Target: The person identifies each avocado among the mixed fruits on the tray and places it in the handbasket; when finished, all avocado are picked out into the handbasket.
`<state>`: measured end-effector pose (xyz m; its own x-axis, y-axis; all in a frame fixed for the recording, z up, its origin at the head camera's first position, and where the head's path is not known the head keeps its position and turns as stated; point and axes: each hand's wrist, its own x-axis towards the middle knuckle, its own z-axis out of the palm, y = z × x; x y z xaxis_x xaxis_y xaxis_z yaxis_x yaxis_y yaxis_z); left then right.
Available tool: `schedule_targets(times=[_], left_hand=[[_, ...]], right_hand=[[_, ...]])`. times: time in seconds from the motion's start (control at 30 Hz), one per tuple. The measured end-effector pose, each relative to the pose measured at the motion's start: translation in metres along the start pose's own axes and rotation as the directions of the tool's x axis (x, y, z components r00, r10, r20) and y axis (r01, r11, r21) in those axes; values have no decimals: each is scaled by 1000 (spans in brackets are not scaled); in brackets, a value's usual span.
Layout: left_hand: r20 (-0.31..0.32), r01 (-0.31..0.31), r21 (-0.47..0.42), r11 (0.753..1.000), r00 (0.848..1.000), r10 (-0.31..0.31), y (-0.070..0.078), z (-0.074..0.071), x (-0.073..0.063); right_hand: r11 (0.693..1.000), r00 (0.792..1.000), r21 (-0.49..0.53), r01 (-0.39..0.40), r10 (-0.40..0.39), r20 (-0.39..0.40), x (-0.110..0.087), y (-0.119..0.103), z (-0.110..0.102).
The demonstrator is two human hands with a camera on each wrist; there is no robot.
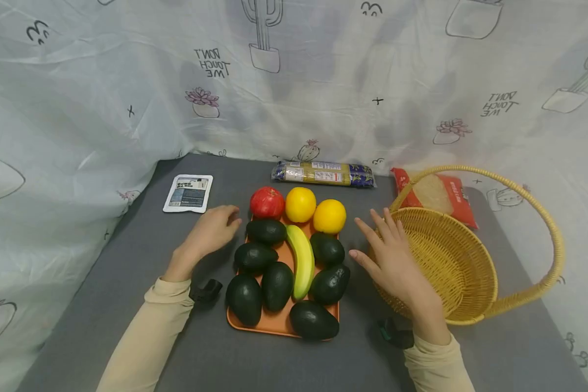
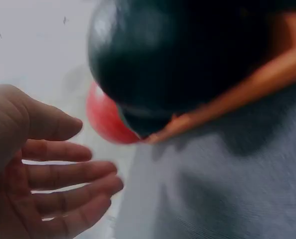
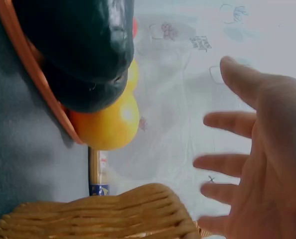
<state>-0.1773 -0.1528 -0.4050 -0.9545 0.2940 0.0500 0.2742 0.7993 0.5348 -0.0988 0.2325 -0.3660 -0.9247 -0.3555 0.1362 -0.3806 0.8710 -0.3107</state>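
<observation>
An orange tray [image 1: 274, 325] lies mid-table, loaded with several dark green avocados [image 1: 244, 299], a yellow banana [image 1: 301, 264], a red round fruit [image 1: 267, 203] and two yellow-orange round fruits [image 1: 330, 216]. My left hand [image 1: 210, 231] hovers left of the tray's far end, fingers relaxed and holding nothing; in the left wrist view its fingers [image 2: 73, 177] point toward the red fruit. My right hand [image 1: 394, 261] is spread over the left rim of a yellow wicker basket [image 1: 451, 261], also holding nothing. The basket's inside shows bare weave, and its tall handle leans to the right.
A white flat packet [image 1: 188, 194] lies at the back left. A long pack of noodles [image 1: 325, 173] lies along the back by the patterned curtain [image 1: 323, 98]. Behind the basket is a red bag with a clear window [image 1: 458, 198]. Dark wrist cameras sit below both wrists.
</observation>
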Motion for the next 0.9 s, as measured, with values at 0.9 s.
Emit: schedule_targets(times=[0.9], left_hand=[[194, 46, -358, 933, 981, 26, -31, 33, 11]], right_hand=[[906, 890, -23, 423, -410, 198, -2, -23, 22]])
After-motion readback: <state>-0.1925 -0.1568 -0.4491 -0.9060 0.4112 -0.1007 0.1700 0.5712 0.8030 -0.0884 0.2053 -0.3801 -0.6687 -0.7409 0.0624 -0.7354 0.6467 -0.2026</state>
